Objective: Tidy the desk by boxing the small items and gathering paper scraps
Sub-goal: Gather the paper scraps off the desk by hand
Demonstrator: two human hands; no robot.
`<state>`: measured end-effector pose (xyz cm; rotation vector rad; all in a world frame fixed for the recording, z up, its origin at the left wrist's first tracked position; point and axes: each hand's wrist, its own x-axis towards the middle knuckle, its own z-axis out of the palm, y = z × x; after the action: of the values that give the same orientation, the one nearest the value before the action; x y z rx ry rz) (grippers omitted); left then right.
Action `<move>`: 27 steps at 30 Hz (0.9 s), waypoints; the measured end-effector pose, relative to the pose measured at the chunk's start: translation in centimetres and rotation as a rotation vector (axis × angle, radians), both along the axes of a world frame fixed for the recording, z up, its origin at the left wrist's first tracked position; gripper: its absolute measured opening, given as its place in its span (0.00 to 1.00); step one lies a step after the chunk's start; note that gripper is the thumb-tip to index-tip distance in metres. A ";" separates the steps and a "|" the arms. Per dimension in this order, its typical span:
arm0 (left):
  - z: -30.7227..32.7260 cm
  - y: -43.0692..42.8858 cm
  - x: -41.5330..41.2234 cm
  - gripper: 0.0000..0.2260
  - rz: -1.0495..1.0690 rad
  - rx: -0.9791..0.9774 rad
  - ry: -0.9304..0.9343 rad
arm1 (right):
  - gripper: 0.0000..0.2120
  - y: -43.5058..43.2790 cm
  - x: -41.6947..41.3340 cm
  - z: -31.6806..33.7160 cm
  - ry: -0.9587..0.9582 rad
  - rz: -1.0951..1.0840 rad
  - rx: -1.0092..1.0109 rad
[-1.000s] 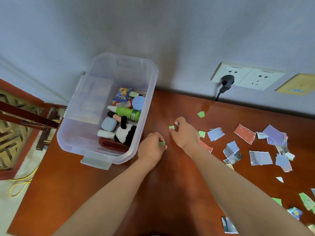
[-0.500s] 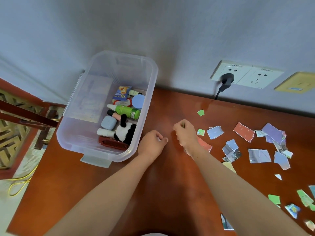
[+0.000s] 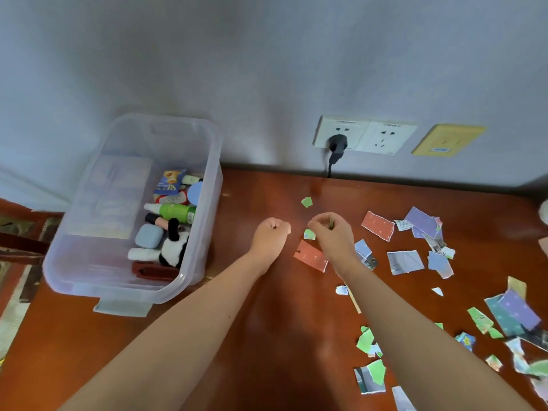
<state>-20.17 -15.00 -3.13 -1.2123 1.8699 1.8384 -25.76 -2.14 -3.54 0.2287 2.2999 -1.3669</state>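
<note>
Both hands hover over the reddish-brown wooden desk [image 3: 267,336]: the left hand [image 3: 271,235] is balled into a fist, the right hand [image 3: 332,232] pinches a small green paper scrap [image 3: 331,223]. Torn coloured paper scraps [image 3: 404,262] lie scattered to the right, while the clear plastic storage box [image 3: 98,256], holding small items, sits at the left.

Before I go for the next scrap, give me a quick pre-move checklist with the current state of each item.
1. Small items boxed: ok, bottles and panda toy lie inside the clear box.
2. Left hand state: closed in a fist; whether it holds scraps, cannot tell.
3. Right hand state: ok, pinched on a small green scrap.
4. Nearest scrap free to pick: ok, a green piece lies between the hands, uncovered.
5. Scraps gathered: not ok, many remain scattered over the desk to the right.
6. Red scrap: partly under the right wrist, not ok to grab yet.
</note>
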 end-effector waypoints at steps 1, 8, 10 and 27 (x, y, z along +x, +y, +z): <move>-0.2 0.3 -0.4 0.04 -0.032 -0.053 0.011 | 0.02 0.5 -0.2 -0.4 0.048 0.069 0.106; -1.6 1.4 -0.6 0.14 -0.473 -0.462 -0.031 | 0.17 2.0 -0.7 -2.0 0.134 0.435 0.434; -2.0 1.8 0.2 0.17 -0.574 -0.547 -0.006 | 0.18 2.0 -0.8 -2.0 0.142 0.490 0.458; -2.1 2.1 -0.2 0.15 -0.783 -0.792 0.038 | 0.08 2.7 -0.5 -1.7 -0.102 0.027 0.007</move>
<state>-20.36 -12.86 -5.23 -0.4274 2.6636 0.7244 -26.23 0.52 -5.22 0.2623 2.2170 -1.3034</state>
